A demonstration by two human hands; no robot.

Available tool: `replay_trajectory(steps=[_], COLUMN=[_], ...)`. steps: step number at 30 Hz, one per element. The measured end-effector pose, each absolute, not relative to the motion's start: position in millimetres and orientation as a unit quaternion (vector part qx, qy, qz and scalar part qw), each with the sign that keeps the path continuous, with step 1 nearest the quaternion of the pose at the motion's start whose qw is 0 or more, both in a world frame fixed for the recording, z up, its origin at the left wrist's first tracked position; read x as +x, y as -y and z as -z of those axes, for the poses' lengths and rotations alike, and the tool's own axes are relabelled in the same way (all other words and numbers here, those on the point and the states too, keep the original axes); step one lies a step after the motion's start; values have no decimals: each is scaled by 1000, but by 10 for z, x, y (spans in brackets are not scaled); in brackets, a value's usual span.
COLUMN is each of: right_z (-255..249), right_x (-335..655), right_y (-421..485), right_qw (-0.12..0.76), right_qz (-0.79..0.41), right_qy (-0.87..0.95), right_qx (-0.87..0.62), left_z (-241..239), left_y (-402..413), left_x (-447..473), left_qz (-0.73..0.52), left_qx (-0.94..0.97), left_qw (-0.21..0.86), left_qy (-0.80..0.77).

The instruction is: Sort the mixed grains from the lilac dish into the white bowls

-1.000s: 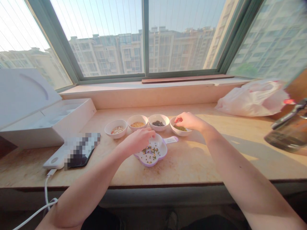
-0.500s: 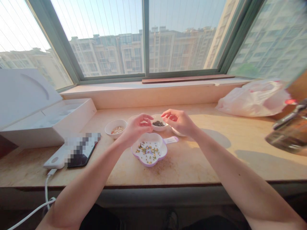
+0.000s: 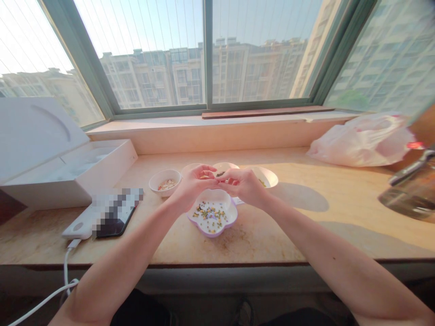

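My left hand [image 3: 192, 184] and my right hand [image 3: 243, 186] meet fingertip to fingertip above a purple-rimmed, flower-shaped dish [image 3: 212, 218] of mixed coloured beans. Both hands are pinched closed; what they pinch is too small to make out. Behind them stands a row of small white bowls: one with pale pieces [image 3: 165, 182] at the left, one with dark seeds [image 3: 222, 170] partly hidden by my fingers, and one with greenish beans [image 3: 267, 178] at the right. Another bowl is mostly hidden behind my left hand.
An open white box [image 3: 68, 170] stands at the left. A phone on a white power bank [image 3: 102, 217] lies in front of it, its white cable [image 3: 50, 296] hanging over the edge. A plastic bag [image 3: 360, 138] and a glass jar [image 3: 408, 190] are at the right.
My right hand left the bowl of greenish beans and came leftward. My left hand rose from the flower dish. The two hands now touch above the dish.
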State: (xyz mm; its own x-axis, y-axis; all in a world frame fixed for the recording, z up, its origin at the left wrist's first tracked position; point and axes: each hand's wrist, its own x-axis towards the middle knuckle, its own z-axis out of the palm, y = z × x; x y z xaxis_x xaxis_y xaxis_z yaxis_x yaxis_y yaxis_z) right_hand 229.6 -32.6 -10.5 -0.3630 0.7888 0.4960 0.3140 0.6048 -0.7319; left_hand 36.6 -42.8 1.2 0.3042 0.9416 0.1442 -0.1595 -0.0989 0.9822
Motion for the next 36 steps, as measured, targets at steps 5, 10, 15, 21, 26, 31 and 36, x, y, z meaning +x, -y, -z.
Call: replay_trajectory(steps=[5,10,15,21,26,31,36], right_z=[115,70,-36,-187,-250,-264,-214], right_x=[2317,2381,2526,2774,3011,3173,3250], right_y=[327,307,231,104,-3,-66,-119], right_qw=[432,431,457,434,351,224,143], right_qz=[-238,-193,-122,-57,-49,-57,-52], right_qy=[791,799,773,752,741,741,725], right_qx=[-362,-373,-422,-492,-570,-631,-672], left_z=[-1,-35,7,109,165,172,129], left_y=[417,432,510,569,565,590,631], left_x=[376,327,280,304,311,368,420], left_qz=[-475,-423,-185,-43,-49,-60,-31], left_qx=[587,684,842,879,879,881,894], left_qw=[544,430,180,73,69,87,55], left_qy=[-366,-410,-474,-470,-469,-462,-443])
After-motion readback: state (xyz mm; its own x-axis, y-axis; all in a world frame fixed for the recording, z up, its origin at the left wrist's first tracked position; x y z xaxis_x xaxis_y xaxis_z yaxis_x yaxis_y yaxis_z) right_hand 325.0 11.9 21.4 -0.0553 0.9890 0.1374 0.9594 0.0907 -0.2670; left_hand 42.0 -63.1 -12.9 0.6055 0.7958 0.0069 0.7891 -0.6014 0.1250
